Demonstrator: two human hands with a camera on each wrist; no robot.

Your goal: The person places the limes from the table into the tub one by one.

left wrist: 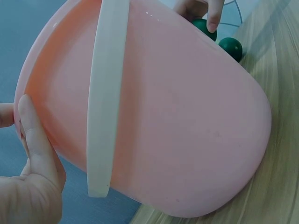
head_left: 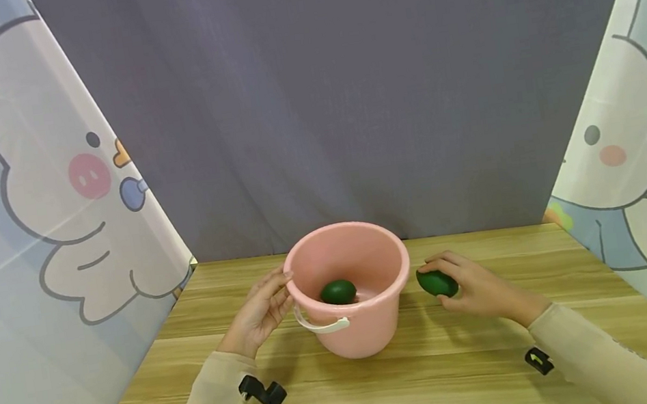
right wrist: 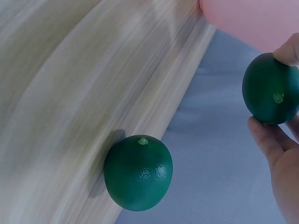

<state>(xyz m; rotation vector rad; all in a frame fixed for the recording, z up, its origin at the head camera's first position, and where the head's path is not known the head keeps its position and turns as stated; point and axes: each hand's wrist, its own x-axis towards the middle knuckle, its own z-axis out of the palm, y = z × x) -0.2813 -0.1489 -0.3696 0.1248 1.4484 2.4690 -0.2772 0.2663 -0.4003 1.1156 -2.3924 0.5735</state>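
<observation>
Two part-closed grips: left hand point(head_left: 261, 313) pinches a pink plastic bucket point(head_left: 372, 325), apparently for steadiness; right hand point(head_left: 477, 285) pinches an oval green fruit point(head_left: 438, 284).

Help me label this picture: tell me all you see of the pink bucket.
The pink bucket is smooth, glossy and plastic-looking, with a round open mouth, a thick rounded rim and walls that narrow toward the base. Its white handle hangs lowered at the near left side. It stands upright on the wood-grained table, one green fruit visible inside. The left hand holds its rim at the left.
</observation>
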